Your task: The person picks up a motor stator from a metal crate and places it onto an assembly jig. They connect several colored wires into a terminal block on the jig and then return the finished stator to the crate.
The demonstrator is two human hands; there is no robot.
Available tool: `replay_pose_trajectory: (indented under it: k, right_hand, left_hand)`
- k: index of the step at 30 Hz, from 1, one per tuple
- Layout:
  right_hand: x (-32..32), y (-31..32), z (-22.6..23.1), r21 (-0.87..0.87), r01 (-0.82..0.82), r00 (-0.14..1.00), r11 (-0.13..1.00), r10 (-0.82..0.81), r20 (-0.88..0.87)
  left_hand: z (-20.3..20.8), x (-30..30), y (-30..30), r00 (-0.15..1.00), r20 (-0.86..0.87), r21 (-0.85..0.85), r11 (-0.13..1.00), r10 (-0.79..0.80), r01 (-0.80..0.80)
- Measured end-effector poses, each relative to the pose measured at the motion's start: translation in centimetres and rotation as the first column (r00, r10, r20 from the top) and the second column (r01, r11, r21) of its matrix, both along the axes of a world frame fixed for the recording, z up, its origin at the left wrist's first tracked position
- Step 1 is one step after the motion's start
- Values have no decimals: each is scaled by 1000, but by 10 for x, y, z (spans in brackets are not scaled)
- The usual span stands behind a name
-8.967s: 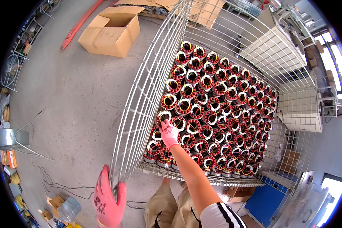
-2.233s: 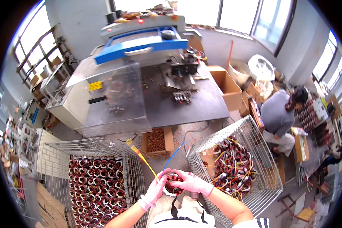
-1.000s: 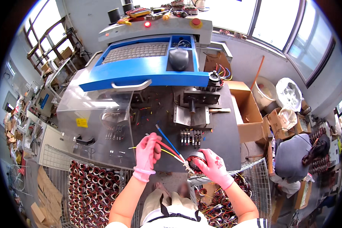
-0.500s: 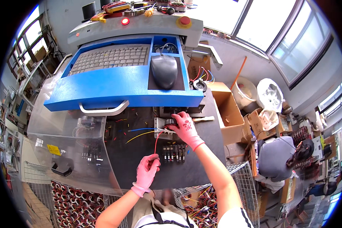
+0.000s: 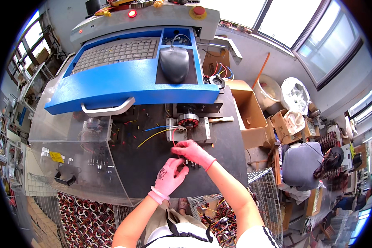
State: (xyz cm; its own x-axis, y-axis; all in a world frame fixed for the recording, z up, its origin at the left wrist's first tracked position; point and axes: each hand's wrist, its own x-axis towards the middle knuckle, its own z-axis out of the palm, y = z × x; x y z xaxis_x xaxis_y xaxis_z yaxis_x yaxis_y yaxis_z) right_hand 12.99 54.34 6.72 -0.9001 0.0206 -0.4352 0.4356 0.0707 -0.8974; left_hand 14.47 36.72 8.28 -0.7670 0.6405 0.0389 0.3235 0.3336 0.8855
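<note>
A round motor stator (image 5: 188, 120) with red windings sits on a metal fixture (image 5: 206, 130) below the blue keyboard drawer. Blue wire (image 5: 156, 127) and yellow wire (image 5: 153, 137) stretch left from it. A red wire (image 5: 173, 137) runs down to my right hand (image 5: 194, 153), in a pink glove, whose fingertips pinch it. Close below, my pink-gloved left hand (image 5: 168, 177) has curled fingers beside the right fingertips; what they grip is hidden. Several small dark metal clips (image 5: 191, 164) lie in a row, partly covered by my hands.
The blue drawer (image 5: 124, 91) holds a keyboard (image 5: 116, 53) and a mouse (image 5: 174, 65). A clear cover (image 5: 76, 159) stands left. A wooden-handled brush (image 5: 221, 120) lies right of the fixture. Wire baskets of stators (image 5: 84, 219) stand below. Right are a cardboard box (image 5: 246, 113) and a seated person (image 5: 304, 165).
My right hand has left the stator and come down to the red wire, uncovering the stator. The left hand has shifted right and slightly up, so both hands now meet above the clips.
</note>
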Motion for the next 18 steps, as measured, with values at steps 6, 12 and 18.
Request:
replay_pose_trajectory:
  k: [6,12,18]
  right_hand:
    - [10,30,-1,348,51,987,936,6,-161]
    - [13,28,-1,492,28,983,870,67,-174]
    - [13,29,-25,572,61,952,818,124,-279]
  left_hand:
    - [-40,25,2,906,-375,-426,904,-198,21]
    - [-78,34,11,800,-454,-706,706,-392,-55]
    - [-89,35,11,720,-548,-697,708,-427,-111]
